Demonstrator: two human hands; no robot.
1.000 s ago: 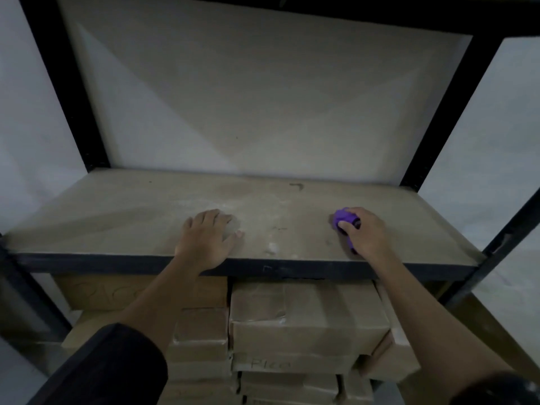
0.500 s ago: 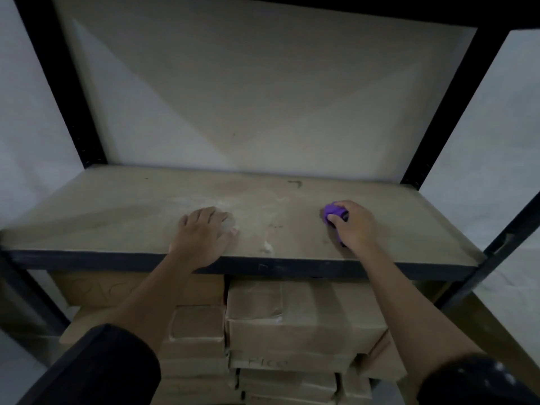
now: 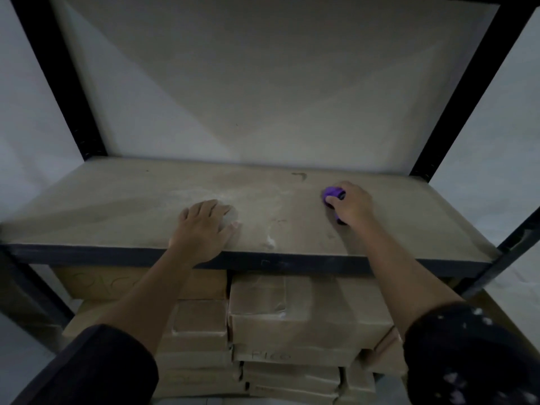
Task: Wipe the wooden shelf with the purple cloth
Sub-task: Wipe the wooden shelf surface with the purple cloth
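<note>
Right now the right hand (image 3: 352, 204) grips the bunched cloth (image 3: 332, 193) right of centre frame, pressed on the shelf (image 3: 117, 200). Left hand (image 3: 204, 226) lies open and flat near the front edge. The pale dusty patch (image 3: 268, 217) between them sits leftward of the cloth, nearer the left hand.

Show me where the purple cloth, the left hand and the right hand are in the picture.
purple cloth (image 3: 332, 193): head view, on the bunched part sticking out past the fingers.
left hand (image 3: 201, 226): head view, on the back of the hand, flat on the shelf.
right hand (image 3: 352, 204): head view, on the back of the hand gripping the cloth.
</note>
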